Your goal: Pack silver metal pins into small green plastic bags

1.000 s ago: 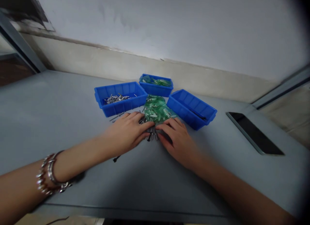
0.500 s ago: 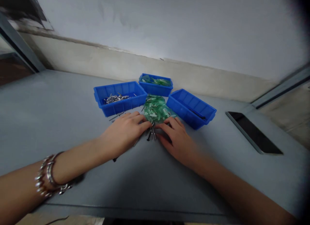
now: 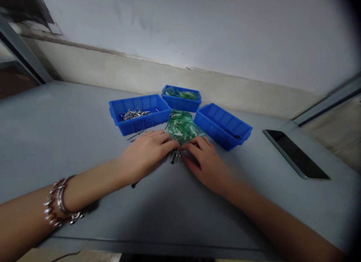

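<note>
A small heap of slim silver metal pins with heads, like blind rivets (image 3: 177,156), lies on the grey table between my hands, a dark-headed piece among them. My left hand (image 3: 149,151) rests palm-down at the heap's left, thumb touching the pins, its other fingers stretched forward and partly hidden. On the right, my right hand (image 3: 204,160) has its bent fingers apart, index tip at the pins and thumb close by. Just beyond the fingertips is a pile of green translucent plastic pieces (image 3: 182,125), with silver bits among them.
A blue bin holding silver pins (image 3: 135,114) stands left. Another blue bin (image 3: 182,104) at the back contains green pieces. The right blue bin (image 3: 222,132) has a few dark items inside. A phone (image 3: 295,153) lies far right. Loose pins (image 3: 135,135) lie beside my left hand.
My left hand has shifted slightly to the right, its thumb now further over the pins. The right hand, bins and green pile look the same.
</note>
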The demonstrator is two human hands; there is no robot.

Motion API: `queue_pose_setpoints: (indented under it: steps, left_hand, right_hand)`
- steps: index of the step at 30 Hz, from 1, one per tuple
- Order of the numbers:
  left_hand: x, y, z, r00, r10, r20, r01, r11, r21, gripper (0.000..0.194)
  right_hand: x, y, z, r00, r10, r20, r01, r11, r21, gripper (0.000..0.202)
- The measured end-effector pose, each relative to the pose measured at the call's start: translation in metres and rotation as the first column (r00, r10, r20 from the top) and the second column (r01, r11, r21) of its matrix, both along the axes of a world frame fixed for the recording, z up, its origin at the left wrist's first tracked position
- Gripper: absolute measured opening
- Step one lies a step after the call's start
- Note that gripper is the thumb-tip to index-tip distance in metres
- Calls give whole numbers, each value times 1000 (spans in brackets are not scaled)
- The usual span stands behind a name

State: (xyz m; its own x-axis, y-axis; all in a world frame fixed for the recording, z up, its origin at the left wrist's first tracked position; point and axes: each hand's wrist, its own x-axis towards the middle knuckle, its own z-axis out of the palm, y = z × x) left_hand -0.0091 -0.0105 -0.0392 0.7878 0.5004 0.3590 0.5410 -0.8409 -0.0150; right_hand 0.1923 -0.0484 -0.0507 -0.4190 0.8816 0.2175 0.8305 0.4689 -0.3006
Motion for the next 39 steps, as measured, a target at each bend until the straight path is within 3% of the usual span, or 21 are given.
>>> queue_pose_setpoints:
  steps: [7,18,30,39]
  left_hand:
    - [2,-2,0,990,-96,108,88,993,75,28]
    - [5,-8,7,994,-93,54,91,995,30,28]
    - [5,-7,6,997,-48,56,43,995,88,23]
    - [5,-8,8,985,-92,143,81,993,86,22]
  right_hand:
    - [0,0,2,998,33,-50,-32,999,30,20]
    - [3,2,-2,983,147,-110,-126,976,177,21]
    - [3,2,-2,984,81,-156,-48,978,201,21]
    - [2,1,1,979,99,-178,-68,982,176,24]
